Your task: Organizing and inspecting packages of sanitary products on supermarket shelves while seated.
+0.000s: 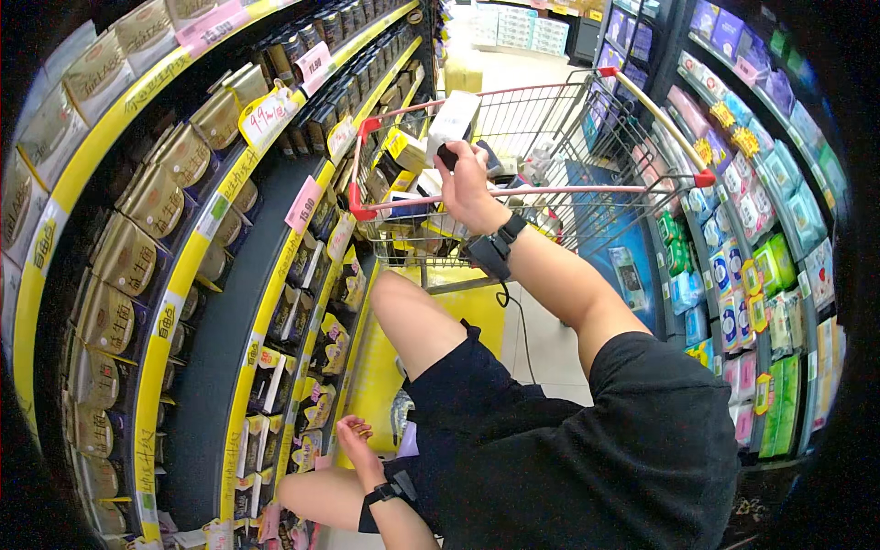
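My right hand (471,182) reaches over the near rim of a wire shopping cart (498,190) and grips a white box (454,120) with a dark part under the fingers. Below and around it in the cart lie several packages, among them a yellow-and-dark pack (407,150). My left hand (356,443) is lower down, above my bent left knee and beside the low shelf. Its fingers are loosely curled and nothing shows in them. Closest to it are boxed packs (316,405) with pink and yellow fronts on that shelf.
Shelves with yellow edge strips hold rows of gold packs (130,258) on the left. One dark shelf board (227,323) shows bare surface. Across the aisle stands a rack of wipes packs (729,268). A cable (526,337) hangs from the device on my right wrist.
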Available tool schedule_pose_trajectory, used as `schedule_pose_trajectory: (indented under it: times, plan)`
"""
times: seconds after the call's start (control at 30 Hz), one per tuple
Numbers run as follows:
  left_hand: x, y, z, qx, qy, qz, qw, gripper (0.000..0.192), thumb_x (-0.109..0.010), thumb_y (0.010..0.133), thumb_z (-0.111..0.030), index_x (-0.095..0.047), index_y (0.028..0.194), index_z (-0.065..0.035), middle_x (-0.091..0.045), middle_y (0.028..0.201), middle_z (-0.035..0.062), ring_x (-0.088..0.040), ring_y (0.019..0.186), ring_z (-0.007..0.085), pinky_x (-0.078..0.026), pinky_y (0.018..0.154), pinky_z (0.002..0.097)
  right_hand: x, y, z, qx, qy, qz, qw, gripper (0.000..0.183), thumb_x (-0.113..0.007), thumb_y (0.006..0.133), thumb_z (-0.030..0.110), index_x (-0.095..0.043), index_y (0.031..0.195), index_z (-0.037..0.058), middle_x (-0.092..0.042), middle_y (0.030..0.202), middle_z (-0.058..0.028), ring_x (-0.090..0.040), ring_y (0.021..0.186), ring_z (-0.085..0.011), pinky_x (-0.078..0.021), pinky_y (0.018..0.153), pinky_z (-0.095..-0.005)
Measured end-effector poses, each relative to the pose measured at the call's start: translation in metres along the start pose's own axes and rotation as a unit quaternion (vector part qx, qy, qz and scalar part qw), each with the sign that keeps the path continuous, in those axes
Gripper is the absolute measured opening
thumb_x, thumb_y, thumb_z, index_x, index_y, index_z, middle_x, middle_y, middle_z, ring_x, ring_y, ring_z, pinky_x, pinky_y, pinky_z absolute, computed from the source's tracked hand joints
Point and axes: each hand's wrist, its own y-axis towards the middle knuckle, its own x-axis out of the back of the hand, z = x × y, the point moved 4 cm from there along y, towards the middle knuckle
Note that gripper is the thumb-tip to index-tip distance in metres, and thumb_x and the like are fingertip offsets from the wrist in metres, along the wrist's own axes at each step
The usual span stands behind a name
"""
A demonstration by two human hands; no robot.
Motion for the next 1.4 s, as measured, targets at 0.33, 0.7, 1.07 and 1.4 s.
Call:
schedule_pose_trajectory:
  times: [0.33, 0.7, 1.07, 1.4]
  plan:
    - [0.004, -0.001, 0.001, 0.010, 0.022, 0.005, 1.000, 0.040, -0.037, 0.100, -0.045, -0.052, 0.099, -0.0088, -0.053, 0.086, 0.0031, -0.052, 0.074, 0.0130, -0.040, 0.068, 0.0280, -0.016, 0.041, 0.043, 0.026, -0.369, 0.019, 0.929, 0.078, -0.071, 0.069, 0.018, -0.024, 0.129, 0.0025, -0.029, 0.125, -0.0201, -0.035, 0.118, -0.0271, -0.0366, 0.097, -0.0428]
    - [0.012, -0.023, -0.040, 0.083, -0.153, -0.019, 0.985, 0.019, -0.046, 0.096, -0.031, -0.050, 0.093, -0.0125, -0.049, 0.086, 0.0003, -0.042, 0.075, 0.0117, -0.033, 0.070, 0.0272, 0.113, 0.286, 0.191, -0.016, -0.712, 0.131, 0.689, 0.039, -0.053, 0.087, 0.036, -0.056, 0.121, 0.0157, -0.057, 0.105, -0.0016, -0.053, 0.096, -0.0155, -0.0425, 0.074, -0.0285]
    - [-0.071, -0.011, -0.084, 0.054, 0.001, 0.041, 0.998, 0.016, -0.048, 0.096, -0.023, -0.053, 0.094, -0.0083, -0.053, 0.083, 0.0026, -0.047, 0.075, 0.0117, -0.039, 0.067, 0.0267, 0.206, 0.343, 0.153, -0.095, -0.944, 0.228, 0.220, 0.052, -0.059, 0.080, 0.041, -0.062, 0.113, 0.0010, -0.064, 0.110, -0.0128, -0.063, 0.093, -0.0269, -0.0502, 0.073, -0.0397]
    - [-0.116, 0.010, -0.100, 0.035, 0.064, 0.065, 0.995, 0.012, -0.049, 0.096, -0.019, -0.051, 0.095, -0.0079, -0.055, 0.088, 0.0040, -0.051, 0.078, 0.0126, -0.040, 0.072, 0.0266, 0.216, 0.300, 0.135, -0.178, -0.959, 0.175, 0.135, 0.033, -0.067, 0.071, 0.024, -0.071, 0.094, 0.0007, -0.068, 0.102, -0.0168, -0.068, 0.092, -0.0274, -0.0543, 0.078, -0.0377]
